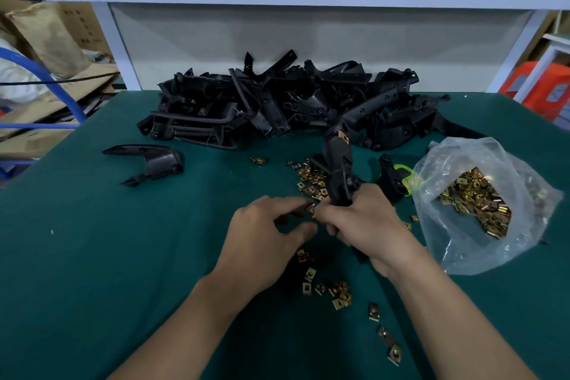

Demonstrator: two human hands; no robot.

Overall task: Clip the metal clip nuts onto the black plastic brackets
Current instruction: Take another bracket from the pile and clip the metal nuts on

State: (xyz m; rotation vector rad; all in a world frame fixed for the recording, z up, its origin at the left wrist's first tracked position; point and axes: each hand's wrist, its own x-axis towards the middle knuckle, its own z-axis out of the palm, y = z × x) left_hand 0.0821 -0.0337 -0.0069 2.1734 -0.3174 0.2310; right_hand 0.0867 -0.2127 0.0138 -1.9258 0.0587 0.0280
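Brass-toned clip nut (311, 209), pinched by the left hand (265, 234), sits just beside the black plastic bracket (337, 170), which the right hand (367, 222) grips upright above the green bench (92, 256). Keep the nut's open mouth square to the tab and push until seated. A second clip nut (343, 136) already sits near the bracket's top.

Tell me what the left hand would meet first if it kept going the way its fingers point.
The left hand points rightward, so it would first meet the right hand gripping the black bracket. They look almost touching, though depth is hard to judge.
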